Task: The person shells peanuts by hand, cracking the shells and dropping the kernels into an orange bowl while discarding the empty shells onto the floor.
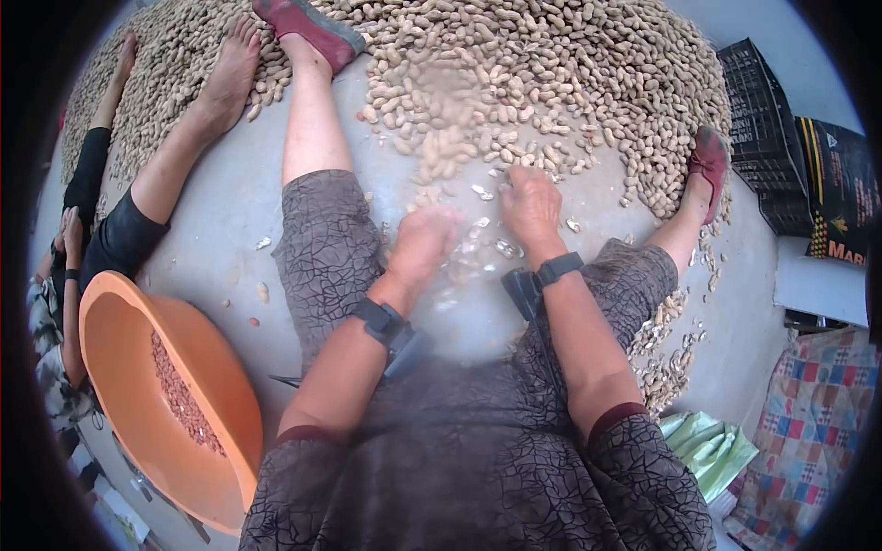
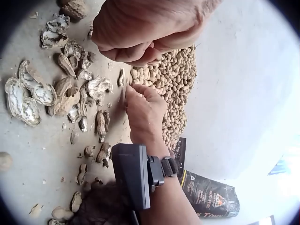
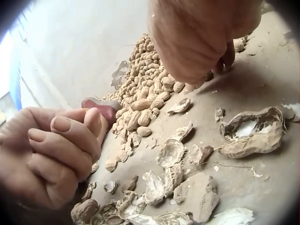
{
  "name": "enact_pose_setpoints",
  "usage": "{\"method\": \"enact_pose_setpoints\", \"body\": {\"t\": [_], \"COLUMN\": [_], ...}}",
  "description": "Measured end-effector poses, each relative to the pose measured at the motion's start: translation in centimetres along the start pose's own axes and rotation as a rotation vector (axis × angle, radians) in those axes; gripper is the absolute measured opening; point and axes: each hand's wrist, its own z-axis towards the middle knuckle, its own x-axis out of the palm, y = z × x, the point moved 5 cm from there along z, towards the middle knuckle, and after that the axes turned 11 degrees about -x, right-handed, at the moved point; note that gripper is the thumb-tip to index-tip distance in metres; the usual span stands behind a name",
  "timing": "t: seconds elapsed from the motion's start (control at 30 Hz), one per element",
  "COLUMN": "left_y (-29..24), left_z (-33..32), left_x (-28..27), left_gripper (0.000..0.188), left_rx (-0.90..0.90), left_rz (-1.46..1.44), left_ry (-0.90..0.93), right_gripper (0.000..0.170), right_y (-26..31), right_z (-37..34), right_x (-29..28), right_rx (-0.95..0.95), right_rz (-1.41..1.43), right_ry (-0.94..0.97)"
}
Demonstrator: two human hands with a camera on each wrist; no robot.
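Note:
Peanut shells [image 2: 70,96] lie broken on the grey floor below both hands. My left hand [image 1: 427,243] is blurred in the head view; the right wrist view shows this left hand [image 3: 56,154] with curled fingers, thumb against the index finger, and nothing visible held. My right hand [image 1: 533,207] is by the near edge of the pile of unshelled peanuts [image 1: 551,83], fingers bent downward. In the right wrist view the right hand [image 3: 201,42] hides most of its own fingertips, beside some whole peanuts [image 3: 145,103]; whether it pinches one cannot be told.
An orange basin [image 1: 216,367] with reddish kernels [image 1: 179,395] stands at left, near another person's bare foot [image 1: 230,78]. Red shoes [image 1: 317,32] border the pile. A black crate [image 1: 763,138], a printed black bag [image 1: 836,184] and a green sack [image 1: 703,450] are at right.

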Motion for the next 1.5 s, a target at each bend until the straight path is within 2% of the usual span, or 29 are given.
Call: {"method": "enact_pose_setpoints", "body": {"t": [0.17, 0.23, 0.27, 0.33, 0.43, 0.53, 0.83, 1.0, 1.07, 1.17, 1.27, 1.37, 1.5], "left_y": [-0.3, -0.7, -0.8, -0.8, -0.8, -0.9, -1.1, -1.7, -2.0, -2.3, -2.6, -2.6, -2.8], "left_z": [-0.6, -0.8, -0.8, -0.8, -0.7, -0.8, -1.9, -2.4, -2.5, -2.8, -3.1, -3.4, -4.0], "left_x": [0.5, 0.7, 0.8, 1.0, 0.7, 0.8, 2.0, 2.7, 3.0, 3.1, 3.2, 3.6, 3.8], "left_gripper": [0.015, 0.015, 0.015, 0.016, 0.018, 0.021, 0.018, 0.019, 0.018, 0.017, 0.023, 0.033, 0.036], "left_rx": [0.005, 0.009, 0.014, 0.022, 0.061, 0.086, 0.048, 0.015, 0.047, 0.057, 0.138, 0.164, 0.156], "left_rz": [-0.044, -0.019, 0.005, -0.047, -0.090, -0.055, -0.059, -0.110, -0.108, -0.145, -0.113, -0.129, -0.073], "left_ry": [-0.037, -0.018, -0.002, 0.012, 0.079, 0.138, 0.209, 0.285, 0.408, 0.432, 0.465, 0.470, 0.459], "right_gripper": [0.016, 0.012, 0.012, 0.013, 0.016, 0.014, 0.013, 0.018, 0.020, 0.026, 0.030, 0.031, 0.031], "right_y": [-1.3, -1.6, -1.5, 1.5, 3.6, 4.2, 5.3, 5.1, 5.1, 5.3, 6.0, 6.7, 6.9], "right_z": [-0.4, -0.7, -1.0, -1.6, -2.5, -3.0, -3.5, -3.7, -3.7, -3.8, -3.9, -4.0, -4.1], "right_x": [1.0, 1.9, 1.7, 0.5, -1.4, -2.4, -2.8, -2.3, -2.4, -2.8, -3.2, -3.7, -3.8], "right_rx": [0.093, 0.274, 0.276, 0.413, 0.338, 0.315, 0.214, 0.270, 0.286, 0.334, 0.290, 0.315, 0.274], "right_rz": [0.058, 0.722, 0.718, 1.414, 1.531, 1.579, 1.453, 1.525, 1.545, 1.627, 1.727, 1.784, 1.845], "right_ry": [-0.041, -0.029, -0.030, 0.062, 0.112, 0.081, 0.130, 0.119, 0.100, 0.104, 0.200, 0.266, 0.334]}}
